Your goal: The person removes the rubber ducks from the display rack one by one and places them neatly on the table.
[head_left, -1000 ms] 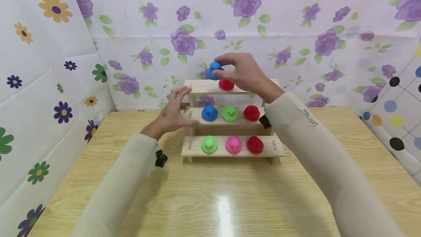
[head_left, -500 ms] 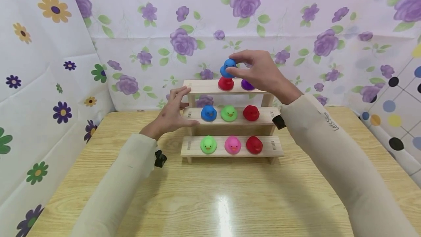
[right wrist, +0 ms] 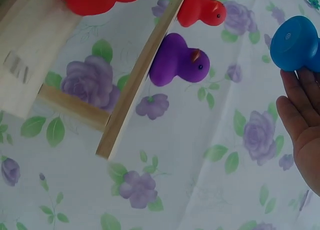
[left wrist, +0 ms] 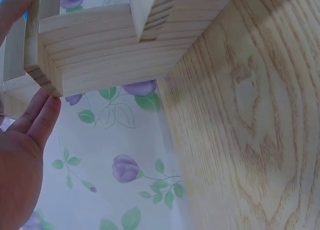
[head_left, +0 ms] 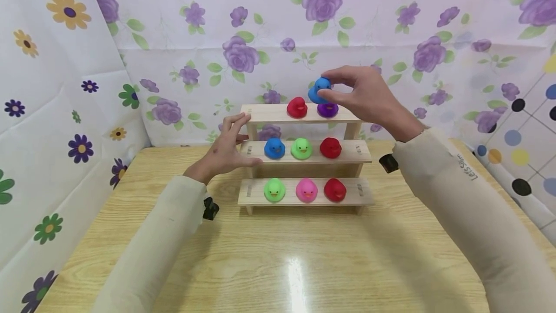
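Note:
My right hand [head_left: 343, 88] pinches a blue toy duck [head_left: 319, 91] [right wrist: 296, 44] in the air just above the purple duck [head_left: 327, 109] [right wrist: 177, 60] on the top step of a three-step wooden rack [head_left: 354, 154]. A red duck [head_left: 297, 107] [right wrist: 201, 9] sits left of the purple one. The middle step carries a blue duck [head_left: 274, 148], a green duck [head_left: 301, 148] and a red duck [head_left: 330, 148]. The bottom step carries a green duck [head_left: 274, 190], a pink duck [head_left: 306, 190] and a red duck [head_left: 335, 190]. My left hand [head_left: 232, 141] [left wrist: 22, 155] rests open against the rack's left end [left wrist: 95, 55].
The rack stands at the back of a wooden table [head_left: 295, 260] [left wrist: 260, 115]. Flowered cloth walls [head_left: 260, 28] close in the back and both sides. My two sleeved forearms [head_left: 469, 216] reach over the table's front half.
My right hand has carried the blue duck to the right along the top step, from above its left end to above the purple duck. The left hand has stayed put.

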### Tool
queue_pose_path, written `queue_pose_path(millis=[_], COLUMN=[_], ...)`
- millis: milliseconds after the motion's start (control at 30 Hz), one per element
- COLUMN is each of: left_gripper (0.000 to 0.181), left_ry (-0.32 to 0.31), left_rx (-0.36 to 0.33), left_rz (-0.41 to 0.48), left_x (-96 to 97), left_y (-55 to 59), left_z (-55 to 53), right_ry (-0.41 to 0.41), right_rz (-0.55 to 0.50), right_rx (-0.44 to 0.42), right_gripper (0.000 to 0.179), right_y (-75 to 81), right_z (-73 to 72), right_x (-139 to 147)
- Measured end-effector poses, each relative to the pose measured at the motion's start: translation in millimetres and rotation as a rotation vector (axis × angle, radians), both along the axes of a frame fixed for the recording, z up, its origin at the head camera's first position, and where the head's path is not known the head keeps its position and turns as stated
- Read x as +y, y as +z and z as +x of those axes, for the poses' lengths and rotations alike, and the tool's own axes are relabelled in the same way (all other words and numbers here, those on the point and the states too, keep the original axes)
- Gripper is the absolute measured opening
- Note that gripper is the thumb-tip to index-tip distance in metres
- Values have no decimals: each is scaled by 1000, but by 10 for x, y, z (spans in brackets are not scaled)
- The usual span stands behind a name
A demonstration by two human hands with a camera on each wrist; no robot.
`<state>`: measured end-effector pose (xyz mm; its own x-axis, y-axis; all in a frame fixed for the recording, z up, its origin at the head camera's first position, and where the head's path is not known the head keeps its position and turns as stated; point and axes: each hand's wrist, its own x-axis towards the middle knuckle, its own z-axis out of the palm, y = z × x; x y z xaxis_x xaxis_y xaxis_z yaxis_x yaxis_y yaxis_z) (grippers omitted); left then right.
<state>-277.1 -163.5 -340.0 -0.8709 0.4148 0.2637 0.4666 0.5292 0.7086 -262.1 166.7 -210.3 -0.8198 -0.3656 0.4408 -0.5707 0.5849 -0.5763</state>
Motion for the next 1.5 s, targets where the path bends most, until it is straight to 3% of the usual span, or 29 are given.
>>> queue_pose_path(millis=[667,1100,1500], left_gripper=[110,109,109], left_ry=[5,9,9], left_rx=[10,4,6], left_rz=[-7,-17,-7], left_x=[-14,-18,0], left_y=[4,21,-17], left_z=[-25,5,-15], right_ry=[-95,-148,-206], right_rz=[-3,-30,-4], right_rx=[-40,-108,-129], right_gripper=[43,48,52], right_y=[-103,-273,-524], right_z=[99,142,174], right_x=[428,693,963])
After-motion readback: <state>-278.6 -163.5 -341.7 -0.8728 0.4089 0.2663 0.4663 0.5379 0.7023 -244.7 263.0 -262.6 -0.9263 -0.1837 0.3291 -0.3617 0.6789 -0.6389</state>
